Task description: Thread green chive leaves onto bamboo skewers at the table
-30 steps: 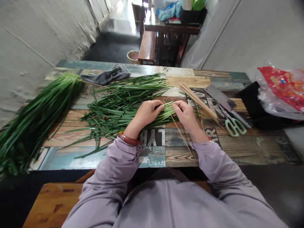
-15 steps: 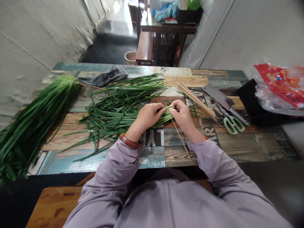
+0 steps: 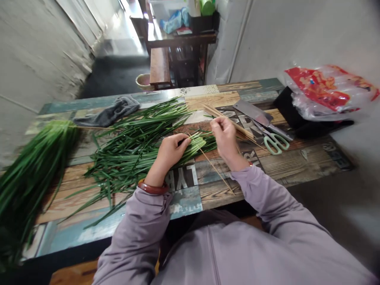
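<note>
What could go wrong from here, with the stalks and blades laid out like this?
The green stalks might splay if the left hand loosens, since the right hand is apart from them.
The thin stick slanting out beside them could prick a finger.
The cleaver and scissors lie nearby; a careless reach rightward might cut.

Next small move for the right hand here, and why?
Probably bring the right hand to the pale stem ends and even them up: the left hand pinches the green stems just beside them, the ends look uneven, and the right fingertips are clear of them.
</note>
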Available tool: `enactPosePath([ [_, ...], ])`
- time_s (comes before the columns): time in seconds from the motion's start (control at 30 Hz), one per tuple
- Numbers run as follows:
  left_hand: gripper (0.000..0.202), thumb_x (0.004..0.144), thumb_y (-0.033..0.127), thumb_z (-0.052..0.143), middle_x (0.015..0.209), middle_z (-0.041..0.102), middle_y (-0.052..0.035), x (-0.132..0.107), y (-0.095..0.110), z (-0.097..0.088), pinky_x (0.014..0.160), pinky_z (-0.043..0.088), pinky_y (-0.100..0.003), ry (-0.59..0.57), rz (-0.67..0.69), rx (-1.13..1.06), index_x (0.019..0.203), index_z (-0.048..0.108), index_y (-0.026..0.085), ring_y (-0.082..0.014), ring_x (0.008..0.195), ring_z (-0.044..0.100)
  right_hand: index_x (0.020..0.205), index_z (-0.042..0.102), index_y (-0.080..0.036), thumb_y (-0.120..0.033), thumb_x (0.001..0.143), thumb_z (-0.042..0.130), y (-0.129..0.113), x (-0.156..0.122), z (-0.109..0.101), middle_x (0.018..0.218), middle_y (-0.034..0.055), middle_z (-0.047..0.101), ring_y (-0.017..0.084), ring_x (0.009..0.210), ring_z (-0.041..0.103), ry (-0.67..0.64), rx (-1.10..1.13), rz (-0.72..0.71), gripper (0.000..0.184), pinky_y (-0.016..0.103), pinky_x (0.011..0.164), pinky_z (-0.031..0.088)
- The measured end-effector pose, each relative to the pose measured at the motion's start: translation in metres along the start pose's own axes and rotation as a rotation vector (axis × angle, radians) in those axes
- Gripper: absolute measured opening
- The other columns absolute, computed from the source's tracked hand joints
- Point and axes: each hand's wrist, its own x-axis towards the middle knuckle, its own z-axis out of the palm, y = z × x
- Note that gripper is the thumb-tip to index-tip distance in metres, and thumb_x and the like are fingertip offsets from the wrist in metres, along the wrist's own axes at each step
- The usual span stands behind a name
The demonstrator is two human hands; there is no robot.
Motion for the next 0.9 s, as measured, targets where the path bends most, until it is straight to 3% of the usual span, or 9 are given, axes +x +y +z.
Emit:
enactPosePath([
  [0.1, 0.029, 0.091, 0.034, 0.052, 0.087, 0.076, -0.006, -0.001, 0.0, 0.0, 0.07, 0.043, -0.027, 0.005, -0.015, -0.009, 0.09, 0.074, 0.015, -0.0186, 0.078, 0.066, 0.087, 0.053, -0.022, -0.042, 0.088, 0.059, -0.004, 0.009, -0.013, 0.075, -0.0021, 0.053, 0.011, 0.064, 0.048, 0.114, -0.071, -0.121, 0.021, 0.025, 0.061, 0.042],
  [0.2, 0.029, 0.09, 0.033, 0.052, 0.087, 0.076, -0.0059, -0.001, -0.001, 0.0, 0.071, 0.044, -0.027, 0.014, -0.015, -0.018, 0.09, 0.074, 0.015, -0.0188, 0.079, 0.066, 0.083, 0.059, -0.022, -0.047, 0.094, 0.052, -0.008, 0.013, -0.021, 0.078, 0.0022, 0.061, 0.016, 0.077, 0.058, -0.015, -0.289, -0.272, 0.028, 0.031, 0.075, 0.048],
  [0.3, 0.029, 0.091, 0.033, 0.052, 0.086, 0.076, -0.0059, -0.001, -0.002, 0.001, 0.071, 0.044, -0.027, 0.027, -0.01, -0.023, 0.09, 0.074, 0.015, -0.0188, 0.079, 0.066, 0.085, 0.063, -0.021, -0.047, 0.099, 0.042, -0.007, 0.016, -0.025, 0.093, 0.0081, 0.068, 0.022, 0.098, 0.062, -0.185, -0.452, -0.41, 0.036, 0.039, 0.094, 0.046],
  [0.57, 0.027, 0.091, 0.032, 0.052, 0.083, 0.074, -0.0055, -0.001, -0.005, 0.003, 0.068, 0.043, -0.026, 0.033, 0.017, -0.012, 0.089, 0.073, 0.015, -0.0173, 0.075, 0.064, 0.08, 0.059, -0.022, -0.033, 0.092, 0.057, -0.005, 0.002, -0.009, 0.1, 0.0076, 0.069, 0.023, 0.103, 0.063, -0.274, -0.551, -0.511, 0.016, 0.041, 0.095, 0.046],
  [0.77, 0.026, 0.091, 0.032, 0.052, 0.085, 0.075, -0.0054, -0.002, -0.007, 0.003, 0.071, 0.044, -0.027, 0.042, 0.013, -0.014, 0.089, 0.073, 0.016, -0.0178, 0.077, 0.065, 0.078, 0.052, -0.024, -0.033, 0.098, 0.045, -0.012, 0.003, -0.013, 0.091, 0.0076, 0.065, 0.022, 0.095, 0.06, -0.024, -0.554, -0.557, 0.023, 0.04, 0.089, 0.048],
  [0.9, 0.027, 0.092, 0.032, 0.052, 0.085, 0.075, -0.0063, -0.001, -0.006, 0.002, 0.071, 0.043, -0.027, 0.031, 0.008, -0.002, 0.09, 0.074, 0.015, -0.0186, 0.078, 0.065, 0.073, 0.056, -0.023, -0.033, 0.097, 0.046, -0.004, 0.013, -0.023, 0.088, 0.0071, 0.065, 0.022, 0.093, 0.061, 0.005, -0.684, -0.525, 0.029, 0.04, 0.091, 0.048],
])
